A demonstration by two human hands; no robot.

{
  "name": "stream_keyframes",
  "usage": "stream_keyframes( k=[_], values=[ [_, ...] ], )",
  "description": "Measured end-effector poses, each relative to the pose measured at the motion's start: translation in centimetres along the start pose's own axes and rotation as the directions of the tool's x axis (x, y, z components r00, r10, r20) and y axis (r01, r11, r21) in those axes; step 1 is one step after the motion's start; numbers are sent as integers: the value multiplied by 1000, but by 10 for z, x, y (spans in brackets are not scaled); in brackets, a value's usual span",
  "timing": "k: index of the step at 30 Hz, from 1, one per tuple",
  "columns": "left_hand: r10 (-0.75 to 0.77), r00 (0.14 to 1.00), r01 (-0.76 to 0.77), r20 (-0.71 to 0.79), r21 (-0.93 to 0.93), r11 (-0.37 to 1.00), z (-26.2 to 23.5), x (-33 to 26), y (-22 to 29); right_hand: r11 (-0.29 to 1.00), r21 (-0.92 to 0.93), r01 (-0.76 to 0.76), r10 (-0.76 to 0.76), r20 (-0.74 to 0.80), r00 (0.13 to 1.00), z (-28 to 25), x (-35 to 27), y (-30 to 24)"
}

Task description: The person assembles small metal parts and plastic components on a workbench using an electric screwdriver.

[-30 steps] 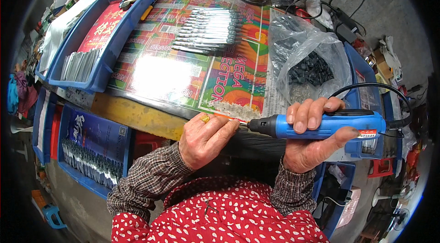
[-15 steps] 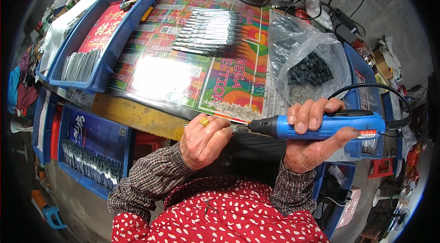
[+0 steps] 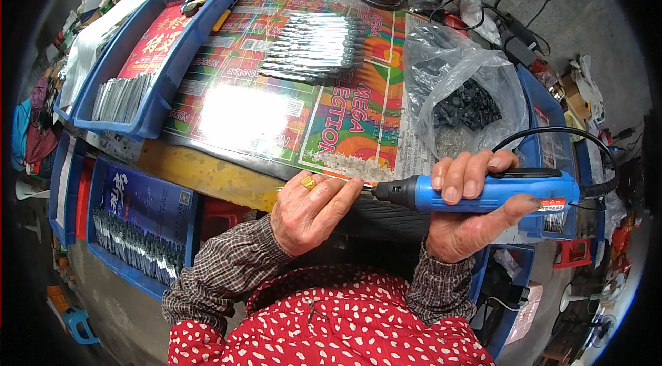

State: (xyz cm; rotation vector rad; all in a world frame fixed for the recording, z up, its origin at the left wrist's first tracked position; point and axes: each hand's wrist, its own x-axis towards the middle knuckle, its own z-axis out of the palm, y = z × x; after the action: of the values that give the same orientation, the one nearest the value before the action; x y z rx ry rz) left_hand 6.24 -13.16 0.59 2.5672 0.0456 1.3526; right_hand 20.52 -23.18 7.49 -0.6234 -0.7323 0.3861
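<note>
My right hand (image 3: pixel 469 211) wraps around a blue electric screwdriver (image 3: pixel 496 190) with a black nose and a cable at its rear, held level over the table's near edge. At its nose tip my left hand (image 3: pixel 310 214), a gold ring on one finger, is closed in a pinch. The fingers hide most of a slim rod in it; a thin end (image 3: pixel 278 189) pokes out on the left. Thumb and forefinger reach the screwdriver's tip. Beyond the hands, a row of slim silver rods (image 3: pixel 314 45) with grey-green ends lies on the printed sheet (image 3: pixel 345 117).
Right of the sheet, a clear plastic bag (image 3: pixel 448 55) holds small dark parts (image 3: pixel 469 107). A blue bin (image 3: pixel 162 114) with slim silver pieces stands left; a lower blue tray (image 3: pixel 148 283) holds rows of dark-ended rods. The screwdriver's black cable (image 3: pixel 614 159) loops at right.
My left fingers have stretched rightward to the screwdriver's tip, covering the silvery end that stuck out of the hand before. The right hand and screwdriver have stayed in place.
</note>
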Motion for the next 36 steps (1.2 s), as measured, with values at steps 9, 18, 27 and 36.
stream_keyframes(
  k=[9, 18, 27, 36],
  values=[
    [6, 1000, -6, 2, 1, 1000, 2, -2, -1, 1000, 25, -6, 6, -5, 1000, -1, 0, 1],
    [7, 1000, -7, 4, 25, 1000, 2, -3, 0, 1000, -5, -11, 10, -11, 1000, -3, 0, -1],
    [-4, 999, 4, -37, -2, 1000, 3, -6, 1, 1000, 11, 17, -17, -30, 999, -1, 0, -1],
    [66, 997, -65, -43, 21, 998, 4, -8, -1, 1000, 0, -3, 3, -44, 999, -5, -1, -2]
  ],
)
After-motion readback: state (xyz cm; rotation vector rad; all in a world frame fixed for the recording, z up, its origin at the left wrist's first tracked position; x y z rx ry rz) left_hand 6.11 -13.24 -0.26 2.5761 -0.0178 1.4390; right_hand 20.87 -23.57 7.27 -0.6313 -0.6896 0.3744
